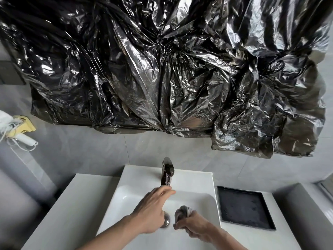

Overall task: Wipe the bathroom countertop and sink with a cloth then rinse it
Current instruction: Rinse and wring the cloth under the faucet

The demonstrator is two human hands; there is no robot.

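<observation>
While the left hand [153, 208] reaches over the sink [194, 202] toward the tap [168, 172], its fingers [166, 193] lie together and extended, gripping nothing. Right hand [194, 226] is low in the basin, fingers clamped on a bunched grey cloth [182, 212] beside the drain [166, 221]. Black tray [245, 207] sits on the bench [72, 204] right of the sink; contents cannot be made out. Black plastic [162, 69] covers the wall above.
</observation>
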